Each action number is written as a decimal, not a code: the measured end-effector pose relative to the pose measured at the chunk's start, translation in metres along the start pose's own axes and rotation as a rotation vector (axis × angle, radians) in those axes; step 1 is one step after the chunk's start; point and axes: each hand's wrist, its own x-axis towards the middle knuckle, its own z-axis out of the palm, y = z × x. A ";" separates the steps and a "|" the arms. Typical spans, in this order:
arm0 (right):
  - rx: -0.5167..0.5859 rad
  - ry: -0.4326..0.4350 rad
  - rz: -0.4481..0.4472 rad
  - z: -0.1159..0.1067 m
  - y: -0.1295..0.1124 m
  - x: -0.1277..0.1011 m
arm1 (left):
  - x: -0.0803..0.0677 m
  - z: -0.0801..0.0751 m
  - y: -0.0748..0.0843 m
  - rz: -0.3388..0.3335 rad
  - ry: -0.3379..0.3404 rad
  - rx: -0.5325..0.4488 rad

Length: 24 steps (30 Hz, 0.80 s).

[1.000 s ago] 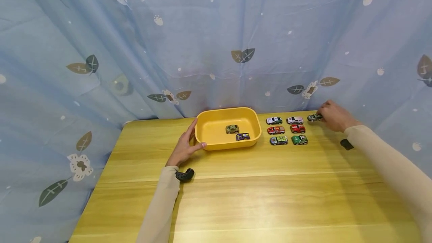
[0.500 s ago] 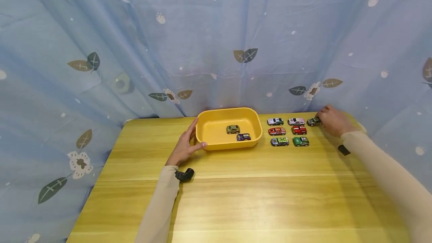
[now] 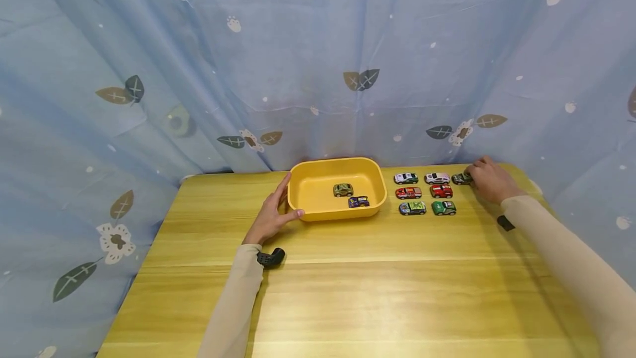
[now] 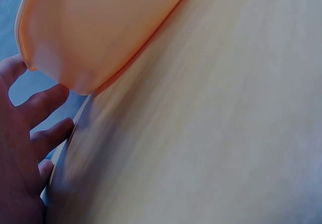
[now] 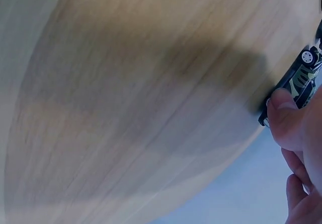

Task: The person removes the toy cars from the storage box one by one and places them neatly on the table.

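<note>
My right hand [image 3: 492, 180] pinches a dark camouflage toy car [image 3: 461, 179] at the back right of the table; the thumb lies along its side in the right wrist view, and part of the car [image 5: 302, 80] is hidden. To its left, several toy cars stand in two columns, among them a pink-and-white one [image 3: 437, 178], a red one [image 3: 441, 191] and a green one [image 3: 444, 208]. My left hand [image 3: 270, 215] touches the left end of a yellow tub [image 3: 333, 215], fingers spread and fairly straight. Inside the tub lie an olive car [image 3: 343, 190] and a purple car [image 3: 359, 201].
The wooden table [image 3: 377, 286] stretches in front of the tub and cars. A blue patterned curtain [image 3: 318, 70] hangs close behind the table's back edge. Dark wrist devices [image 3: 271, 258] sit near both cuffs.
The right hand has brought the camouflage car slightly forward, level with the back row beside the pink-and-white car. Over the last half second it barely moves. The left hand stays at the tub.
</note>
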 end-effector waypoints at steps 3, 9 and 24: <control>0.001 0.000 -0.002 -0.001 -0.001 0.001 | 0.000 -0.001 -0.001 0.001 -0.001 0.008; -0.010 -0.009 -0.012 -0.003 -0.005 0.000 | 0.000 -0.001 -0.001 0.003 0.002 0.003; 0.301 0.296 -0.127 -0.030 -0.113 0.058 | -0.008 -0.008 0.046 -0.012 -0.030 0.012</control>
